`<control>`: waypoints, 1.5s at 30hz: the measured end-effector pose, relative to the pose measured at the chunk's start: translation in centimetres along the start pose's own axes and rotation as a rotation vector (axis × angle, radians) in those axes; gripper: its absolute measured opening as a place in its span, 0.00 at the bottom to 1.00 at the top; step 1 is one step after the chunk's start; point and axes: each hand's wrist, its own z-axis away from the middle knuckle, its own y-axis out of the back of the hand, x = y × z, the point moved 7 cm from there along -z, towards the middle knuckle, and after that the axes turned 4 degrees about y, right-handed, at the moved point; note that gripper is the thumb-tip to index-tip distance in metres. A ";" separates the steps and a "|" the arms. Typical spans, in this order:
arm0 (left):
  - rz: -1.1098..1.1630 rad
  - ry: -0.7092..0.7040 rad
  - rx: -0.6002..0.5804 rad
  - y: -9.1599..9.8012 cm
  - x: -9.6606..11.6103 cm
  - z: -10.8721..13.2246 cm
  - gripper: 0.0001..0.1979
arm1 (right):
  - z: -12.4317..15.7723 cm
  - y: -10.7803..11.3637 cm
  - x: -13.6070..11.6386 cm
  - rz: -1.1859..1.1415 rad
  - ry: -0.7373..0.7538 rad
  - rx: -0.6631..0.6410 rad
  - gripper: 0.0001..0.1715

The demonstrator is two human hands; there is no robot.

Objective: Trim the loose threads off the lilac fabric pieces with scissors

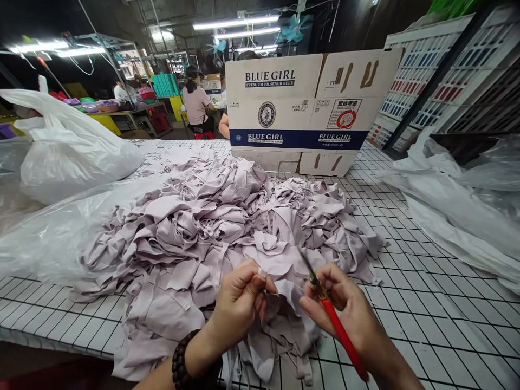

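Observation:
A large heap of pale mauve fabric pieces [203,222], crumpled and with thin straps among them, spreads over the table in front of me. My left hand [239,295] is closed in a pinch at the heap's near side, with a small bit of the same fabric showing at its fingertips; the rest of that piece seems to hang below the hand. Just to the right, my right hand [347,306] holds red-handled scissors [341,333], their dark blades pointing up and away, slightly blurred. A gap separates the blades from my left fingers.
The table [426,303] has a white cover with black grid lines. A Blue Girl beer carton [296,114] stands behind the heap. White plastic bags lie left [77,151] and right [459,200]. Crates [439,70] are stacked at far right. A person [197,100] sits beyond.

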 end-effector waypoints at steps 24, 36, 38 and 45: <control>-0.503 -0.237 -0.186 -0.5 1.2 1.1 0.16 | 1.1 -0.6 -1.4 0.750 0.102 -0.128 0.16; -0.481 -0.228 -0.207 -0.6 1.4 1.1 0.18 | 0.9 -1.0 -2.0 0.774 0.027 -0.207 0.17; -0.473 -0.232 -0.206 -0.6 1.5 1.2 0.19 | 0.9 -1.0 -1.9 0.770 0.008 -0.218 0.18; -0.450 -0.197 -0.198 -0.4 1.3 1.1 0.20 | 1.1 -0.9 -1.5 0.807 0.024 -0.129 0.18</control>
